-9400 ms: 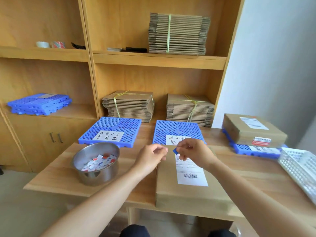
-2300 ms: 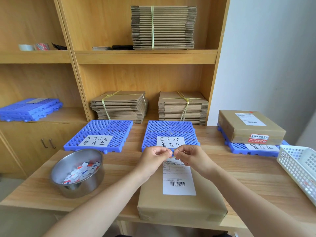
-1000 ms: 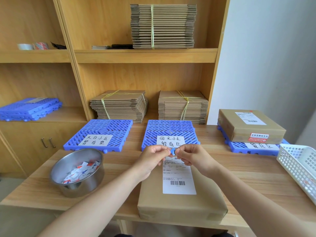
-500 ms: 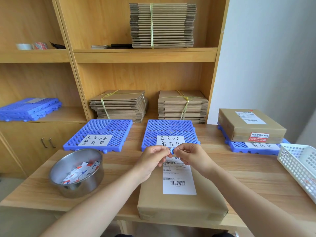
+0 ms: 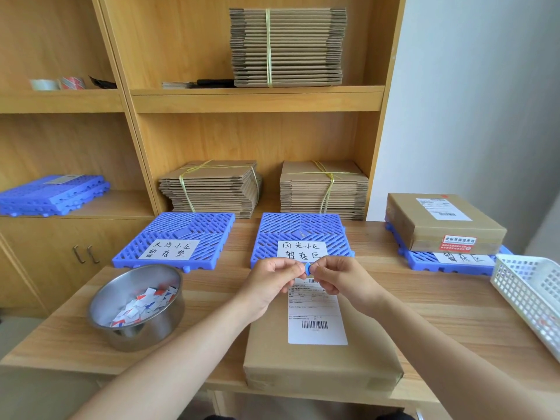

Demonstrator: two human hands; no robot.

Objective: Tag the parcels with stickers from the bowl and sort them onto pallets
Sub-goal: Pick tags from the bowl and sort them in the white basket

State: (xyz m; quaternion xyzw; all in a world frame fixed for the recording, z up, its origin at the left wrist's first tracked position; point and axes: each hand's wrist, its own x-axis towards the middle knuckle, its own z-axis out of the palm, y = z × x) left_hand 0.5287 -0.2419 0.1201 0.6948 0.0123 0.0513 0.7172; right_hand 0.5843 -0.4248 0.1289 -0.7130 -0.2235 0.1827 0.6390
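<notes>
Through the head camera, my left hand (image 5: 274, 277) and right hand (image 5: 339, 278) meet fingertip to fingertip, both pinching one small blue sticker (image 5: 308, 269). They are above the far end of the flat brown-paper parcel (image 5: 318, 362). The round steel bowl (image 5: 151, 331) of paper stickers sits to the left. A slatted blue plastic pallet (image 5: 300, 228) lies just beyond my hands.

Both forearms bare, reaching in from below & converging toward the middle, L arm from lower left, R arm from lower right. Wrists approx. straight. L hand (image 5: 274, 277) & R hand (image 5: 342, 278) meet nearly fingertip to fingertip, about level w/ each other, backs of hands up. Each pinches w/ thumb & forefinger on one tiny blue sticker (image 5: 308, 268) held btwn them. Remaining fingers on both hands curl under toward the palms.
</notes>
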